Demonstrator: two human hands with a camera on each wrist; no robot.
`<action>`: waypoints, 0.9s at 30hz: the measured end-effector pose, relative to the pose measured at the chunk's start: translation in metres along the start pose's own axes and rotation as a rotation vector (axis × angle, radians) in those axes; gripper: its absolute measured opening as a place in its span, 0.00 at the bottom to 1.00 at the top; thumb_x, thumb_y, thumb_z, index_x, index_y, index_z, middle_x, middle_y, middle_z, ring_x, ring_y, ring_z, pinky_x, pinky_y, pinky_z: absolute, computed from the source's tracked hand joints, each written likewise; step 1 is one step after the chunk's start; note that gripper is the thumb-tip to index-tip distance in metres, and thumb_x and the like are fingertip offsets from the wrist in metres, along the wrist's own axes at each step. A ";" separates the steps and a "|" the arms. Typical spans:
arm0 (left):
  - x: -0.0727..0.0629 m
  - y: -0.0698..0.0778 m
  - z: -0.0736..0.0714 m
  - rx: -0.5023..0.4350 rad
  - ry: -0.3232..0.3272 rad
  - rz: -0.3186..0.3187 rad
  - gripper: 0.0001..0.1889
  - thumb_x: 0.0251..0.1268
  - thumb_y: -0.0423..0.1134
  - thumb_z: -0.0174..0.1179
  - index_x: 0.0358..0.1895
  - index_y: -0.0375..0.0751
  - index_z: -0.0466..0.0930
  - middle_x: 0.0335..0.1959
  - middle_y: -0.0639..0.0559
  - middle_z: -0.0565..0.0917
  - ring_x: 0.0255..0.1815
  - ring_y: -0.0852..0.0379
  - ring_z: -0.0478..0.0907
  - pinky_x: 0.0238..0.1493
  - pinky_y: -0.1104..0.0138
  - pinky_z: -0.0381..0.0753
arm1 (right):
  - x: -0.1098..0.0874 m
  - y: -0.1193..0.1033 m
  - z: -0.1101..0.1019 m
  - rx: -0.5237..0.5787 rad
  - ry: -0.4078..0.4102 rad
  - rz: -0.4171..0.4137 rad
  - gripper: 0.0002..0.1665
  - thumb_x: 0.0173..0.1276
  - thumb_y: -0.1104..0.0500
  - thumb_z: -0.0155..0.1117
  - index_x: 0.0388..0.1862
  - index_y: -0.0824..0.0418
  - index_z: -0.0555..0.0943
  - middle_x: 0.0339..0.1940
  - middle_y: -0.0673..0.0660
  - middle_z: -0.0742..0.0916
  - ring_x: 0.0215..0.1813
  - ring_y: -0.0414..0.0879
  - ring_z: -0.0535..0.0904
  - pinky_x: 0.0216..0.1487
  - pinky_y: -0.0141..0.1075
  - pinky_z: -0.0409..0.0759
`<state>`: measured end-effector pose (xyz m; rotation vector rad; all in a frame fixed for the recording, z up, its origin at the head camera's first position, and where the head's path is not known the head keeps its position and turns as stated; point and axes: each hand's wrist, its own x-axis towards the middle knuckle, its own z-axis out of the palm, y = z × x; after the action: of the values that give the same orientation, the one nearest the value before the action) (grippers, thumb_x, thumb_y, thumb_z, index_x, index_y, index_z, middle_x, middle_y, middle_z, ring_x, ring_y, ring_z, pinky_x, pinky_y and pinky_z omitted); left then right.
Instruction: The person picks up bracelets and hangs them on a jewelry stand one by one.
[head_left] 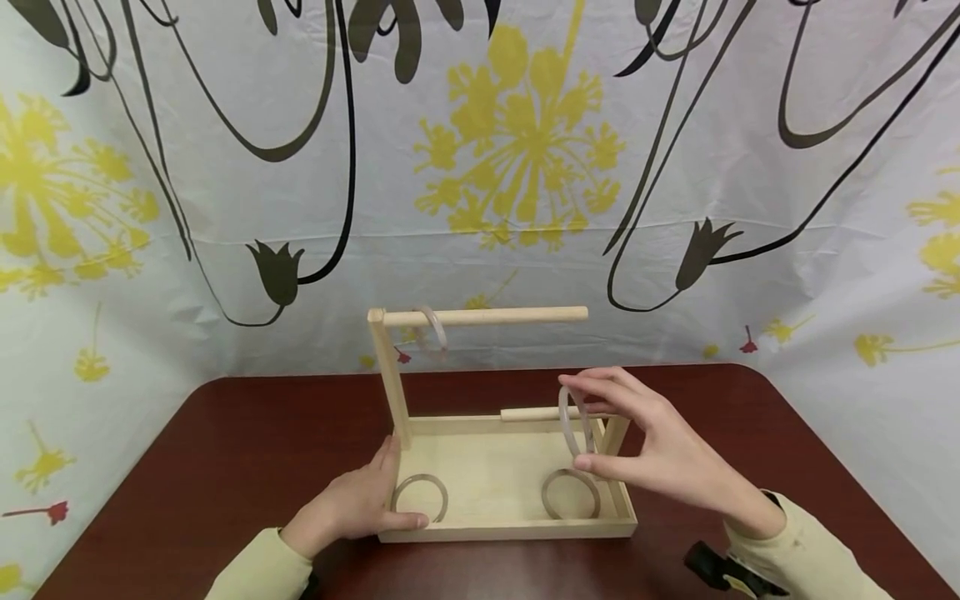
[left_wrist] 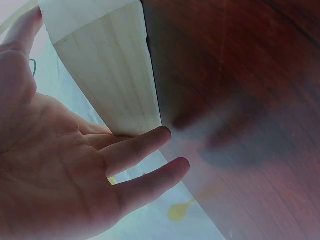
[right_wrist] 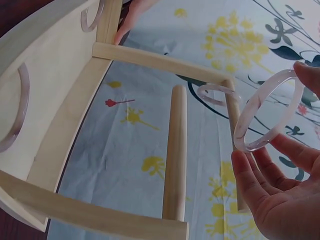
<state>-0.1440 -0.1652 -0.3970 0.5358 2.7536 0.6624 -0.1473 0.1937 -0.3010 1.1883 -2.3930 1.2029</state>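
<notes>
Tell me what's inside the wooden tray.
A left bangle and a right bangle lie inside the wooden tray. The left hand covers its front left corner, so anything beneath cannot be seen.

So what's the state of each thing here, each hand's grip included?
Wooden tray: resting on the table
Upper rod: level, attached to a post
Upper ring: hanging on that rod
Lower rod: level, free end leftward
Left tray ring: lying down
Right tray ring: lying down
Held ring: raised, off both rods
Right grip: pinching the held ring
Left grip: against the tray's left end
</notes>
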 end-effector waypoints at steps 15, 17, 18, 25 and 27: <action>0.000 -0.001 0.000 -0.005 -0.011 -0.015 0.63 0.52 0.62 0.69 0.72 0.19 0.40 0.71 0.22 0.51 0.57 0.33 0.74 0.39 0.52 0.80 | 0.001 0.004 -0.012 0.046 0.046 0.026 0.43 0.52 0.68 0.77 0.68 0.57 0.72 0.60 0.51 0.75 0.54 0.45 0.78 0.55 0.36 0.76; 0.000 -0.001 0.000 -0.006 -0.016 -0.018 0.63 0.52 0.62 0.68 0.72 0.19 0.40 0.71 0.22 0.50 0.55 0.33 0.75 0.37 0.53 0.80 | 0.002 0.004 -0.014 0.057 0.056 0.028 0.43 0.52 0.70 0.76 0.68 0.58 0.71 0.60 0.52 0.75 0.54 0.45 0.78 0.56 0.36 0.75; 0.000 -0.001 0.000 -0.008 -0.019 -0.020 0.63 0.52 0.62 0.68 0.72 0.19 0.40 0.71 0.22 0.50 0.55 0.33 0.75 0.36 0.53 0.80 | 0.002 0.004 -0.014 0.063 0.060 0.031 0.43 0.52 0.71 0.75 0.68 0.58 0.71 0.60 0.52 0.75 0.54 0.45 0.77 0.56 0.36 0.75; 0.000 -0.001 0.001 -0.013 -0.004 -0.021 0.63 0.51 0.61 0.69 0.73 0.20 0.39 0.71 0.22 0.51 0.57 0.33 0.73 0.39 0.52 0.80 | 0.005 0.005 -0.019 0.057 0.082 0.042 0.44 0.52 0.73 0.74 0.69 0.58 0.70 0.60 0.52 0.74 0.56 0.45 0.76 0.58 0.35 0.73; 0.000 -0.001 0.001 -0.016 -0.004 -0.021 0.63 0.51 0.61 0.69 0.73 0.20 0.39 0.71 0.22 0.51 0.57 0.33 0.74 0.38 0.52 0.80 | 0.006 0.006 -0.020 0.070 0.087 0.055 0.44 0.53 0.73 0.74 0.69 0.57 0.71 0.59 0.52 0.75 0.56 0.45 0.76 0.58 0.36 0.73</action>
<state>-0.1441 -0.1654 -0.3988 0.5042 2.7445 0.6768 -0.1587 0.2071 -0.2885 1.0728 -2.3525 1.3374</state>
